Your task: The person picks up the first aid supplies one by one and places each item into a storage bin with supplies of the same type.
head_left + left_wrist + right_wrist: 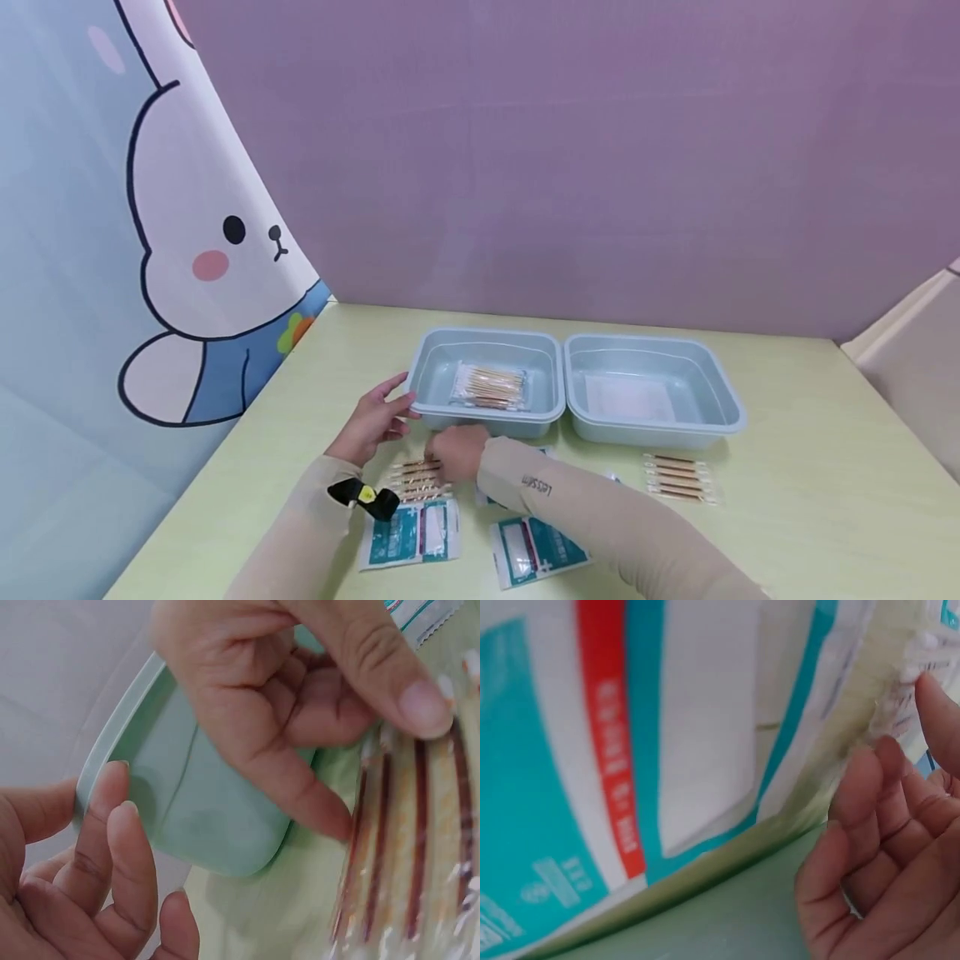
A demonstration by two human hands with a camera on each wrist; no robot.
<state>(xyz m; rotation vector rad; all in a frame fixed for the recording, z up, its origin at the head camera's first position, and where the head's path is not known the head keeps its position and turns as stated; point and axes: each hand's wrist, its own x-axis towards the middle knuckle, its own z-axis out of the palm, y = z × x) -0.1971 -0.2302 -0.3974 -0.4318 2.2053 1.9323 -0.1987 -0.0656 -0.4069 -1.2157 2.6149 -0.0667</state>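
Note:
My left hand (375, 423) is at the left end of a pale green-blue plastic basin (487, 413), its thumb and index finger pinching the rim in the left wrist view. In front of that basin my right hand (459, 452) pinches the edge of a clear pack of brown-stemmed cotton swabs (416, 840), thumb on top at the swab tips. The forearm reaches across from the right. A clear pack of swabs with pale wooden sticks (491, 386) lies inside the left basin.
A second basin (652, 429) stands beside it, holding a flat white packet (628, 398). Another brown swab pack (678, 479) lies at right. Teal-and-white packets (397, 537) (540, 550) lie in front; one more is partly under the right sleeve. A purple panel (570, 167) closes the back.

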